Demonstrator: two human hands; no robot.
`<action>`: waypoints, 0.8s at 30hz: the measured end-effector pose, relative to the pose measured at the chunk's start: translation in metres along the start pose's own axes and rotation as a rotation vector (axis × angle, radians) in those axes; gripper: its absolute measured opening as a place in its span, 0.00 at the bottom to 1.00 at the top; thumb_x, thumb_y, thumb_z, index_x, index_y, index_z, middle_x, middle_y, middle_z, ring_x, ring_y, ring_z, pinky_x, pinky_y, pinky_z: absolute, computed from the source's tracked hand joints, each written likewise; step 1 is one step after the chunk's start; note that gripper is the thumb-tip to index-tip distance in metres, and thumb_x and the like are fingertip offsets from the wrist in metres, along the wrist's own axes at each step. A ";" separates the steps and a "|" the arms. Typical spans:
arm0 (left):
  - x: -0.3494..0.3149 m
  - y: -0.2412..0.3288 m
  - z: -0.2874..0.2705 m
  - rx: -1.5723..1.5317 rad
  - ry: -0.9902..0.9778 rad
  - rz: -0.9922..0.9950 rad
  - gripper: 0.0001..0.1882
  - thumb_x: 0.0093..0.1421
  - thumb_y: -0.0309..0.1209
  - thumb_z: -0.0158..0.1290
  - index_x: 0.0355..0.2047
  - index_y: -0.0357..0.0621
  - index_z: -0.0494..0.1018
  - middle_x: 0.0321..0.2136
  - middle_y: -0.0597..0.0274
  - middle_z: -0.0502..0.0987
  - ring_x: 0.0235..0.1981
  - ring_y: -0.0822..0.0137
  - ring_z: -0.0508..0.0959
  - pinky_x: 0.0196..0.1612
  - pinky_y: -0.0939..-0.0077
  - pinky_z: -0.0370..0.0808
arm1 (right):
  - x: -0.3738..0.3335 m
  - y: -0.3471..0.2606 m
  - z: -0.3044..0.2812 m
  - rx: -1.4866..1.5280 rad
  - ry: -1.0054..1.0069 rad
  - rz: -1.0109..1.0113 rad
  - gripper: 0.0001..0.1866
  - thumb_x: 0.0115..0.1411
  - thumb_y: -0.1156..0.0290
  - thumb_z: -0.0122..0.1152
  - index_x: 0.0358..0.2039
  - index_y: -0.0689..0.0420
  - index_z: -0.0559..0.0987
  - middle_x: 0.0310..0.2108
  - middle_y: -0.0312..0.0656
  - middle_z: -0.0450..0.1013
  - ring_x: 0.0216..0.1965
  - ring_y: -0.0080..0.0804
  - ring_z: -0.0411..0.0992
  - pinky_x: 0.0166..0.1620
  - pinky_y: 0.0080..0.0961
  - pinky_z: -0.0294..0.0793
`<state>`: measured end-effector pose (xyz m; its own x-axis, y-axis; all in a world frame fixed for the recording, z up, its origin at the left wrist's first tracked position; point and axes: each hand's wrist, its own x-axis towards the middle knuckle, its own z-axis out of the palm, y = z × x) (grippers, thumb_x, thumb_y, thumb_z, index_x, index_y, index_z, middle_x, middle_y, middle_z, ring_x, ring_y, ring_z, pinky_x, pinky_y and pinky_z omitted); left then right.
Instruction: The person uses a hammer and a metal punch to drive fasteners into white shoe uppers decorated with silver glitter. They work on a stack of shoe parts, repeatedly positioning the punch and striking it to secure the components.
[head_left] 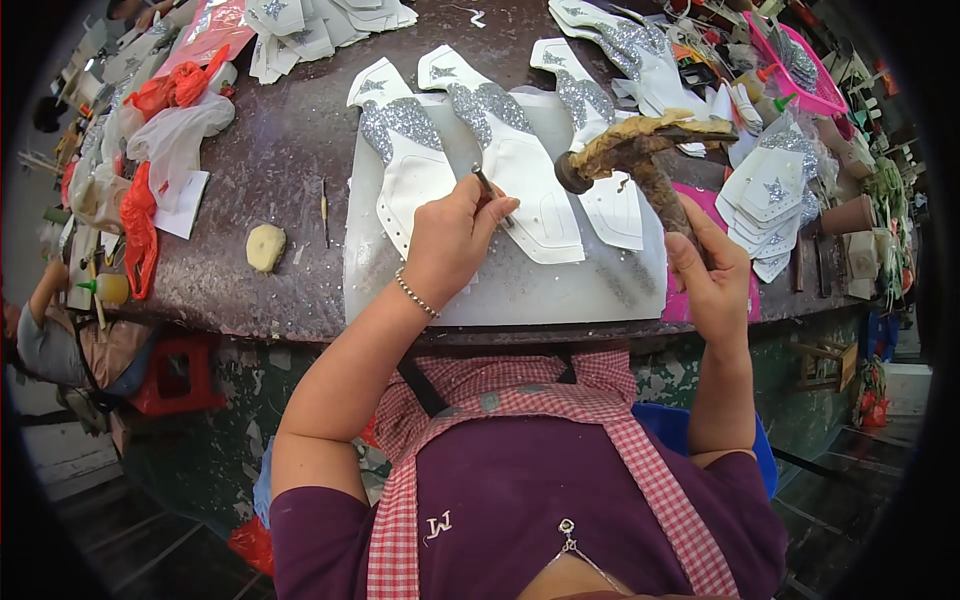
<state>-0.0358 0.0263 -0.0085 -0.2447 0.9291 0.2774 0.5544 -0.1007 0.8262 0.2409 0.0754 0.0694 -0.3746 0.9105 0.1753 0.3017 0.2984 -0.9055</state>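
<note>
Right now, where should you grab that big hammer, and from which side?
Best by the lower part of its handle, coming from the near right, as the right hand does. The handle slants down that way, away from the hammer head, whose round face points left, so fingers there would likely stay clear.

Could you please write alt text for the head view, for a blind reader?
A person's right hand holds a worn hammer; the left hand holds a metal rod over white, silver-glittered pieces on a pale board.
</note>
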 end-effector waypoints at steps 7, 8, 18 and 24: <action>-0.005 0.004 0.001 0.062 -0.052 0.130 0.08 0.61 0.31 0.60 0.34 0.39 0.75 0.24 0.55 0.80 0.25 0.62 0.82 0.30 0.73 0.75 | 0.005 -0.029 -0.008 0.181 0.043 -0.151 0.23 0.68 0.68 0.56 0.61 0.64 0.71 0.27 0.34 0.72 0.23 0.14 0.64 0.25 0.12 0.63; -0.005 0.005 0.002 0.084 -0.054 0.153 0.08 0.61 0.31 0.60 0.34 0.39 0.75 0.24 0.54 0.79 0.25 0.61 0.81 0.29 0.72 0.75 | 0.005 -0.035 -0.012 0.259 0.065 -0.198 0.23 0.69 0.67 0.55 0.61 0.64 0.70 0.27 0.35 0.73 0.22 0.14 0.64 0.24 0.12 0.63; -0.003 0.008 0.005 0.244 -0.081 0.144 0.07 0.64 0.28 0.55 0.35 0.37 0.71 0.26 0.51 0.79 0.25 0.53 0.81 0.28 0.66 0.77 | 0.006 -0.042 0.002 -0.424 -0.063 -0.245 0.21 0.61 0.77 0.62 0.56 0.63 0.76 0.30 0.38 0.80 0.29 0.20 0.74 0.34 0.24 0.73; -0.007 0.001 0.007 0.067 -0.030 0.074 0.09 0.69 0.28 0.49 0.36 0.33 0.68 0.28 0.54 0.82 0.30 0.63 0.85 0.33 0.73 0.82 | -0.014 -0.020 -0.013 -0.130 -0.005 -0.031 0.21 0.63 0.75 0.61 0.56 0.63 0.76 0.34 0.34 0.78 0.33 0.15 0.70 0.37 0.15 0.70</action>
<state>-0.0281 0.0221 -0.0125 -0.1776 0.9303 0.3210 0.6224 -0.1465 0.7689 0.2521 0.0602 0.0901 -0.3900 0.8989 0.1996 0.4013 0.3611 -0.8418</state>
